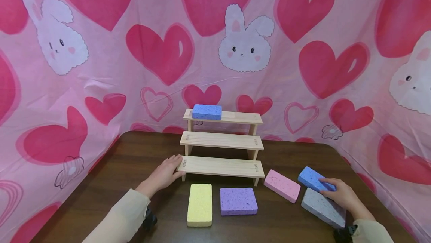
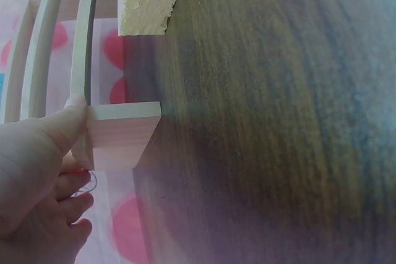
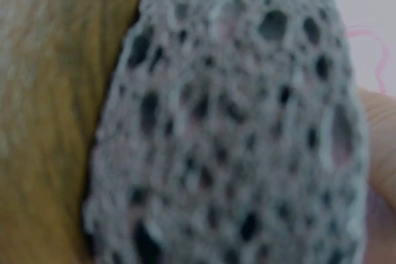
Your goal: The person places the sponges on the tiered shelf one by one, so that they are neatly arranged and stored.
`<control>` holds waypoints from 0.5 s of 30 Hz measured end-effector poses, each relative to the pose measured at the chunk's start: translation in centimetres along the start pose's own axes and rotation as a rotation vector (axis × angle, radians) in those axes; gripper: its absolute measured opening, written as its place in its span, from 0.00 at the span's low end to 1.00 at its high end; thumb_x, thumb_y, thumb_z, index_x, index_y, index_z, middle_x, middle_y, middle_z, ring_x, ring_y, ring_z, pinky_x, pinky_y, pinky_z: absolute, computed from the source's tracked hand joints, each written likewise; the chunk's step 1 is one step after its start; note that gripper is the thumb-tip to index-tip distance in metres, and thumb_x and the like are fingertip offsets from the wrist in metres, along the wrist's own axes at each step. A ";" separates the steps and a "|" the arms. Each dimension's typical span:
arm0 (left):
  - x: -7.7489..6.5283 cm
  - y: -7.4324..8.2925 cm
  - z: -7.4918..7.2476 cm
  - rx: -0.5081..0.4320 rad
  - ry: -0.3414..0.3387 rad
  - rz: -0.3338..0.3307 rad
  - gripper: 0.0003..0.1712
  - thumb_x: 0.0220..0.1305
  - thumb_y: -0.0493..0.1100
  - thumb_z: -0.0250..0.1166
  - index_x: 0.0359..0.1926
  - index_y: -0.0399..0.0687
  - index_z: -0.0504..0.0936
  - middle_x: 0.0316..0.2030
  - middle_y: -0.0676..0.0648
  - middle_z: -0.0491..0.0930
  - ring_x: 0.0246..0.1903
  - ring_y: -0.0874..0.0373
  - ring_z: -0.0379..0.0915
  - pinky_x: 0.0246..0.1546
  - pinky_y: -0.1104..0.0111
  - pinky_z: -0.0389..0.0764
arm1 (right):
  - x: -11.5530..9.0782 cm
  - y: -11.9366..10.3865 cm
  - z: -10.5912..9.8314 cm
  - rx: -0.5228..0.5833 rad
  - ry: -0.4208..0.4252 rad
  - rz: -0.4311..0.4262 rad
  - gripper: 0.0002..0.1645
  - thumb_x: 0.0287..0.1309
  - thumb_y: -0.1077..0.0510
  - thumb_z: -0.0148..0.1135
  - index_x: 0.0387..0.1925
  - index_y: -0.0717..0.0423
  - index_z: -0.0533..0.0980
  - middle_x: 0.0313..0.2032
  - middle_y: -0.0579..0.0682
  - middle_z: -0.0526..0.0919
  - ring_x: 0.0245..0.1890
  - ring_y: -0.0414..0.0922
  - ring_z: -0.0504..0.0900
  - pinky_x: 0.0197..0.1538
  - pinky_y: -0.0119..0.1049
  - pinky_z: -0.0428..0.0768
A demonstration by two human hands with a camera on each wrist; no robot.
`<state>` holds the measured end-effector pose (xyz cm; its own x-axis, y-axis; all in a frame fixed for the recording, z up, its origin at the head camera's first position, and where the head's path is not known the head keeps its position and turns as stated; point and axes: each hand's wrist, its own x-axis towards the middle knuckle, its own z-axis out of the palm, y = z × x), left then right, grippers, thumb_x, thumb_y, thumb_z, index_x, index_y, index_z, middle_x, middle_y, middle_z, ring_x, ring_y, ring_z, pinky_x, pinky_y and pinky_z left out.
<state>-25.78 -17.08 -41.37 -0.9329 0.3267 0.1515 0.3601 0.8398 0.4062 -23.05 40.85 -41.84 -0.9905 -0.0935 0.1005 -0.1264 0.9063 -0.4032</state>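
My left hand (image 1: 161, 175): thumb and fingers pinching the wooden stand (image 1: 220, 165) at its eight-o'clock end | my right hand (image 1: 341, 194), four o'clock from the stand: fingers over a blue sponge (image 1: 309, 177), pinch or mere touch I can't tell | grey sponge (image 1: 324, 208) just beside, five o'clock

Looking forward and down over left hand (image 1: 164, 173) and right hand (image 1: 341, 196), the head view shares the wooden shelf (image 1: 222, 140) with the close left-wrist view along its hand, the grey sponge (image 1: 321, 206) with the nearer right-wrist view.
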 end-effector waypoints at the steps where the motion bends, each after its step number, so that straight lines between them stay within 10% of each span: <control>1: 0.0 0.0 0.0 -0.001 0.000 0.001 0.37 0.59 0.47 0.64 0.63 0.32 0.64 0.63 0.35 0.61 0.64 0.41 0.51 0.63 0.52 0.51 | 0.0 0.0 0.0 -0.001 0.000 -0.001 0.32 0.47 0.51 0.69 0.49 0.70 0.74 0.46 0.75 0.72 0.48 0.73 0.66 0.45 0.67 0.66; 15: 0.0 0.1 -0.1 0.003 0.004 0.015 0.36 0.59 0.46 0.64 0.62 0.31 0.64 0.63 0.34 0.61 0.64 0.40 0.51 0.63 0.51 0.51 | -0.1 -0.2 -0.6 -0.014 0.052 -0.038 0.29 0.46 0.54 0.70 0.47 0.70 0.75 0.45 0.75 0.73 0.48 0.72 0.67 0.45 0.66 0.66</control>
<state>-25.79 -17.04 -41.23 -0.9273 0.3376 0.1614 0.3742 0.8360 0.4013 -22.89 40.91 -41.18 -0.9809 -0.1072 0.1625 -0.1631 0.9082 -0.3855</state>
